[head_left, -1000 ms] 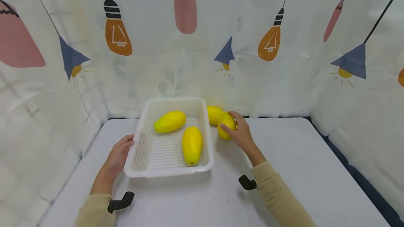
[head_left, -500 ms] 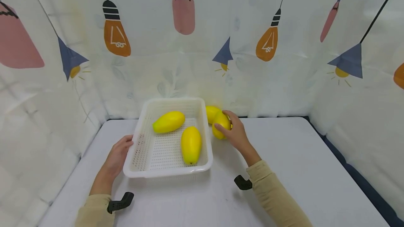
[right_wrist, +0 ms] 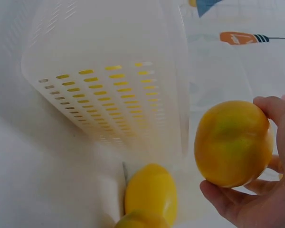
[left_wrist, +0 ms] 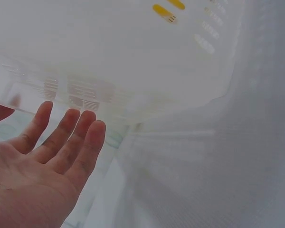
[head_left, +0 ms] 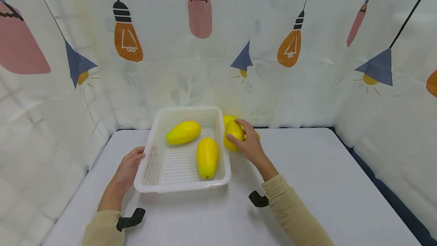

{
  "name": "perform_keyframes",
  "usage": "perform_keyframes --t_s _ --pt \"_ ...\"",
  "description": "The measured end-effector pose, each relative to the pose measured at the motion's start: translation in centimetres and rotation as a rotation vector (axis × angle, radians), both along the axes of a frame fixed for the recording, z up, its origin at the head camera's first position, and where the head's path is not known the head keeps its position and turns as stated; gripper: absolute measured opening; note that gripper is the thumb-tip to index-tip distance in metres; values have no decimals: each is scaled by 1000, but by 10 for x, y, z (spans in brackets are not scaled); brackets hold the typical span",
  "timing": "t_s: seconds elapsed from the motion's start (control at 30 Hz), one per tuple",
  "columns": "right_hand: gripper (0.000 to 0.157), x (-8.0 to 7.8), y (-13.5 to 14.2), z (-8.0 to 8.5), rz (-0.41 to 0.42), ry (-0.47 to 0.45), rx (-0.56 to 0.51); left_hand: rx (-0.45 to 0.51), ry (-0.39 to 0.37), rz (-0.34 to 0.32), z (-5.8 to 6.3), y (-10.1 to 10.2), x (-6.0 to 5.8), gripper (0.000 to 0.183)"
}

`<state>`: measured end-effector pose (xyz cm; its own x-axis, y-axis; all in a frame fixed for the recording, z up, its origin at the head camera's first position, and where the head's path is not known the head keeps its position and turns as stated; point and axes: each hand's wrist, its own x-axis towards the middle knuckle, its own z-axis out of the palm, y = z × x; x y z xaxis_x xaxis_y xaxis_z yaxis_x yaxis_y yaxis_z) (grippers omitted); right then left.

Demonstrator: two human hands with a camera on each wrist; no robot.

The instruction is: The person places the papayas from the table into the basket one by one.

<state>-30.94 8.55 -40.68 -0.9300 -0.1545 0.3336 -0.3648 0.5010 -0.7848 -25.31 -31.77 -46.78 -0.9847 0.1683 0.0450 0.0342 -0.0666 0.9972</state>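
A white perforated plastic basket (head_left: 184, 188) stands on the table with two smooth yellow oblong fruits (head_left: 183, 132) inside. At its left side, my left hand (head_left: 128, 168) rests with fingertips against the wall; the left wrist view shows these fingers (left_wrist: 69, 154) nearly straight beneath the rim. My right hand (head_left: 250, 145) holds another yellow fruit (head_left: 233, 136), green-tinged at one end, just outside the basket's right wall. In the right wrist view, thumb and fingers grip this fruit (right_wrist: 232, 142) from the side, apart from the basket wall.
More yellow fruit (head_left: 229, 119) lies behind the held one by the basket's far right corner, partly hidden; the right wrist view shows yellow fruit (right_wrist: 151, 194) below the basket edge. A patterned curtain (head_left: 205, 75) encloses the back and sides of the white table (head_left: 307, 170).
My right hand has moved left with the held fruit, up to the basket's right side. The left hand and the basket have stayed in place.
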Motion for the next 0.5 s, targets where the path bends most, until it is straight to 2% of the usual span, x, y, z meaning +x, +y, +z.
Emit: perform_keyframes --t_s 0.5 --pt "63 6 -9 3 27 -34 -13 34 14 -21 0 -1 0 27"
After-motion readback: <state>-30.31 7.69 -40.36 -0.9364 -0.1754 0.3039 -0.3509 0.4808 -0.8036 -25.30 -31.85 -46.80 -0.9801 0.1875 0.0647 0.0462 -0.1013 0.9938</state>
